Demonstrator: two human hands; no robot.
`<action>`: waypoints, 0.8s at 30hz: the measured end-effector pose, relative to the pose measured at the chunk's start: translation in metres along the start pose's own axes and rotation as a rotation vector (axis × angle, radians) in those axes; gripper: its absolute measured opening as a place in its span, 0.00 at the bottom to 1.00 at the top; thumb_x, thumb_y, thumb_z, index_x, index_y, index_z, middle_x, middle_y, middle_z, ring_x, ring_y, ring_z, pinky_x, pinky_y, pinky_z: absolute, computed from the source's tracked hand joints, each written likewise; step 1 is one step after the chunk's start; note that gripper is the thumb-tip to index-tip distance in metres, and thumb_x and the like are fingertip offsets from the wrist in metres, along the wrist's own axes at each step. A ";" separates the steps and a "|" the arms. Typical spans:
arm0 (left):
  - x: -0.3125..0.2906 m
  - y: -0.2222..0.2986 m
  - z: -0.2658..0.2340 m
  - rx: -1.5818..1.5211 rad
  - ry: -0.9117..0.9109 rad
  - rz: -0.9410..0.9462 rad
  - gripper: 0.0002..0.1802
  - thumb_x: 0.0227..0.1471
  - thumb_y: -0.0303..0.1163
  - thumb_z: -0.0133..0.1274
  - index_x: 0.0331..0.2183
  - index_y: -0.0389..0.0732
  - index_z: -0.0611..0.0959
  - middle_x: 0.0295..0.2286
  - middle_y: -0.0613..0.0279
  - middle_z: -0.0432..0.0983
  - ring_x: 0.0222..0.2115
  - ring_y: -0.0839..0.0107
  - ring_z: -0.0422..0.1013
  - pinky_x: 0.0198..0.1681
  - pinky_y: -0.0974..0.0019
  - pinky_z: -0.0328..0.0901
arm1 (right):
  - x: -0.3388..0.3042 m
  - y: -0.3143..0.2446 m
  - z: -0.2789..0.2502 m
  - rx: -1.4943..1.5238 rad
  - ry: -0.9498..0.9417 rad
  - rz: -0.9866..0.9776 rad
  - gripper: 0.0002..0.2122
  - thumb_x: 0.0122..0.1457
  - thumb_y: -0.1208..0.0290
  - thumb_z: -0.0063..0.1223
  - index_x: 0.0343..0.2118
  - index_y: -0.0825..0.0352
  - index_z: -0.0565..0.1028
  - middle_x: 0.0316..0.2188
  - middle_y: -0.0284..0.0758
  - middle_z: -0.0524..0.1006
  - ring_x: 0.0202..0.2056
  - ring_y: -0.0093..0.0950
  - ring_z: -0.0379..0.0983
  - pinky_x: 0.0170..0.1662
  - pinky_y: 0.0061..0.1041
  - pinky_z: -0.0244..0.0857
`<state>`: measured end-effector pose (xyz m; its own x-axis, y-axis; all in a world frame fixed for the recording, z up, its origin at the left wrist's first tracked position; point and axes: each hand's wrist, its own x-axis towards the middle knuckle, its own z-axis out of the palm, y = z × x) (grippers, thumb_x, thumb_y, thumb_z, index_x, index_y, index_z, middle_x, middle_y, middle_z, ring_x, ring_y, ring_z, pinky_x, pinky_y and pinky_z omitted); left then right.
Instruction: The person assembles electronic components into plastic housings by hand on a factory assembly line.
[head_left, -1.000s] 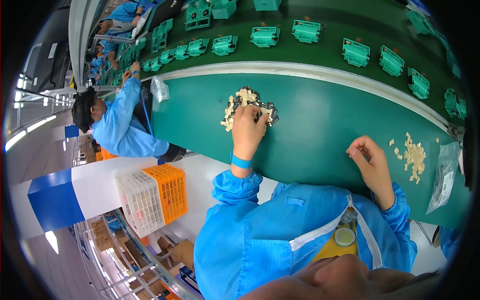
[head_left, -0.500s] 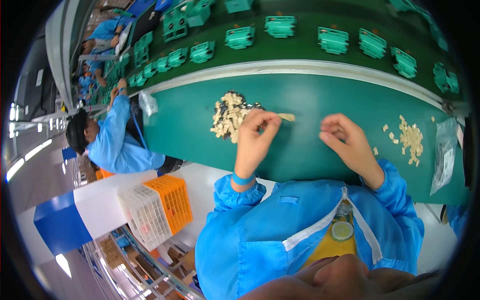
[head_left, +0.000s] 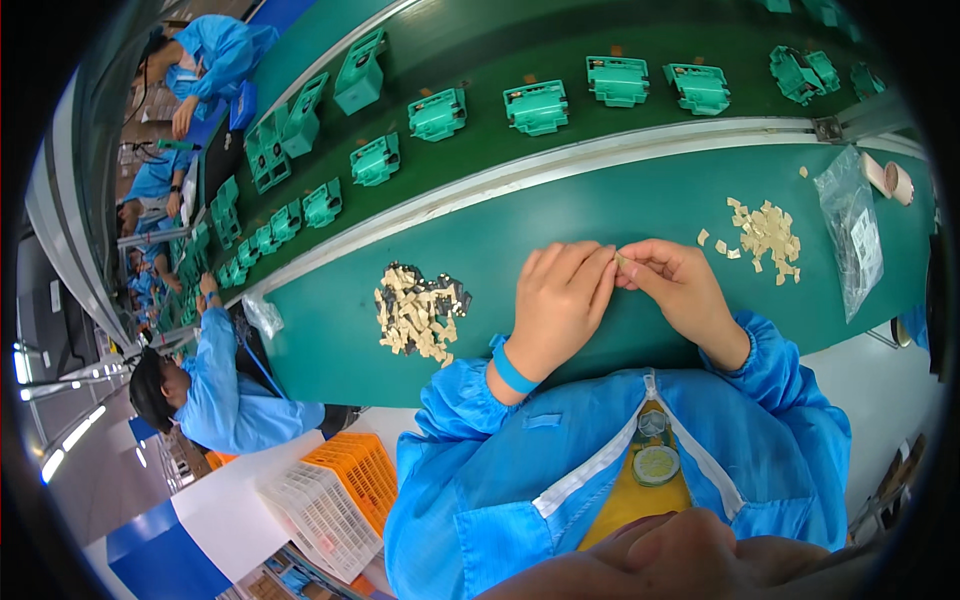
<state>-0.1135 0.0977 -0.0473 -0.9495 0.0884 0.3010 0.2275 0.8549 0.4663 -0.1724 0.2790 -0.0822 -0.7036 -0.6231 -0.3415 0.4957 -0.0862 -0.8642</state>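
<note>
My left hand (head_left: 566, 298), with a blue band at its wrist, meets my right hand (head_left: 684, 298) above the green work table (head_left: 500, 240). Pinched between the fingertips of both is a small cream-coloured piece (head_left: 622, 261), mostly covered by the fingers. Left of my hands lies a mixed heap of cream and black small parts (head_left: 415, 315). To the right, nearer my right hand, is a looser heap of flat cream pieces (head_left: 768, 240), with a few scattered beside it.
A metal rail (head_left: 480, 190) divides the table from a dark green belt carrying several green plastic housings (head_left: 536, 107). A clear plastic bag (head_left: 850, 235) lies at the right. At the left sits a co-worker in blue (head_left: 225, 385), near an orange crate (head_left: 355, 475).
My hands were apart, the left one holding a cream piece near the left heap. They have come together at the fingertips on the piece. The whole view has also shifted.
</note>
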 end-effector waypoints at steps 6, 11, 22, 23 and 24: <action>0.023 0.009 0.013 0.118 -0.082 0.164 0.13 0.47 0.27 0.63 0.38 0.38 0.84 0.35 0.61 0.80 0.33 0.63 0.74 0.38 0.60 0.66 | -0.003 -0.007 -0.011 -0.132 0.160 0.014 0.07 0.66 0.81 0.52 0.44 0.76 0.78 0.37 0.38 0.83 0.38 0.24 0.81 0.43 0.21 0.76; 0.029 0.010 0.022 0.129 -0.172 0.170 0.09 0.46 0.26 0.63 0.33 0.39 0.83 0.31 0.63 0.78 0.31 0.64 0.74 0.38 0.60 0.66 | -0.006 -0.008 -0.019 -0.319 0.199 -0.032 0.05 0.63 0.82 0.54 0.40 0.76 0.78 0.34 0.41 0.83 0.37 0.26 0.82 0.41 0.22 0.75; 0.048 0.016 0.061 0.004 -0.198 0.300 0.06 0.44 0.32 0.62 0.25 0.40 0.82 0.23 0.63 0.73 0.28 0.65 0.72 0.35 0.62 0.64 | -0.020 -0.027 -0.054 -0.638 0.230 -0.055 0.05 0.60 0.85 0.54 0.37 0.75 0.79 0.27 0.42 0.83 0.30 0.28 0.82 0.34 0.24 0.74; 0.050 0.020 0.067 0.008 -0.190 0.298 0.06 0.44 0.32 0.62 0.25 0.40 0.82 0.23 0.63 0.73 0.28 0.65 0.72 0.35 0.62 0.64 | -0.023 -0.027 -0.057 -0.644 0.225 -0.061 0.05 0.60 0.85 0.54 0.37 0.75 0.79 0.27 0.42 0.83 0.30 0.28 0.82 0.34 0.24 0.74; 0.054 0.025 0.070 0.087 -0.227 0.338 0.06 0.43 0.32 0.61 0.25 0.40 0.82 0.23 0.63 0.72 0.28 0.66 0.72 0.35 0.63 0.63 | -0.025 -0.026 -0.062 -0.648 0.270 -0.065 0.05 0.60 0.85 0.54 0.37 0.75 0.79 0.27 0.42 0.82 0.30 0.27 0.82 0.34 0.24 0.74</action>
<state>-0.1739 0.1597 -0.0780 -0.8505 0.4735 0.2289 0.5243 0.7979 0.2975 -0.1991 0.3449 -0.0739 -0.8651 -0.4103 -0.2887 0.1043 0.4158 -0.9035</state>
